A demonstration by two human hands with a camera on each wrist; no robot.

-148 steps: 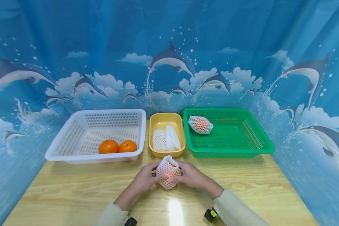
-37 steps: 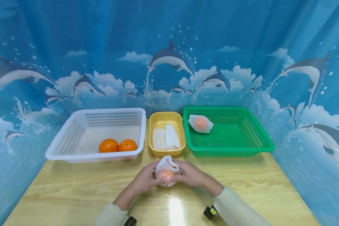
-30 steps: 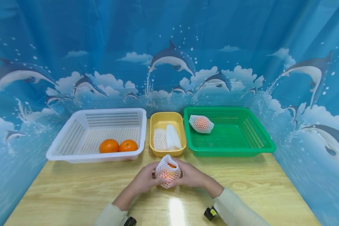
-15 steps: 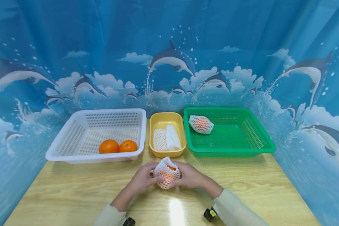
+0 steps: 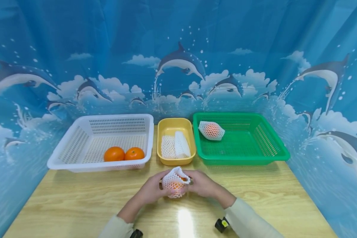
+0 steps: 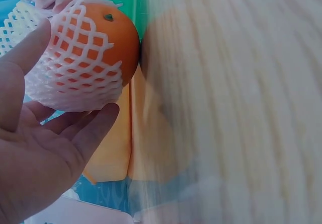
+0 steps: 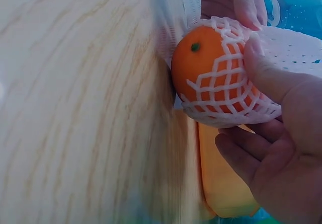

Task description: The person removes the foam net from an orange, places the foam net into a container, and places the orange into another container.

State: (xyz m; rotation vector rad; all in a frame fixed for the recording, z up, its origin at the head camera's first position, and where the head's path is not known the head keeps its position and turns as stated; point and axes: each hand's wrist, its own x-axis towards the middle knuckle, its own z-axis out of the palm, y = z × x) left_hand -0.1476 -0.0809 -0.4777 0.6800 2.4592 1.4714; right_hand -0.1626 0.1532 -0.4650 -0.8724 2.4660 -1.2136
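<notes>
An orange (image 7: 197, 65) sits inside a white foam net sleeve (image 5: 174, 183), just in front of the yellow tray. My left hand (image 5: 151, 188) grips it from the left, thumb on the near side and fingers curled behind. From the right, my right hand (image 5: 201, 183) holds the same wrapped fruit with its thumb on the net. Both wrist views show the orange's underside, with its small green stem spot, poking bare from the sleeve close to the tabletop. In the head view the sleeve's upper end stands open and loose above the fruit.
A white basket (image 5: 62, 162) at the left holds two bare oranges (image 5: 114, 154). The yellow tray (image 5: 175, 122) holds foam net sleeves (image 5: 182, 145). In the green basket (image 5: 241, 158) lies one netted fruit (image 5: 212, 130). A dolphin-print curtain (image 5: 178, 82) stands behind the wooden table (image 5: 77, 198).
Both hands keep hold of the netted orange at the same place. The sleeve's open upper end has shifted slightly and sits a little lower; the baskets and tray have not moved.
</notes>
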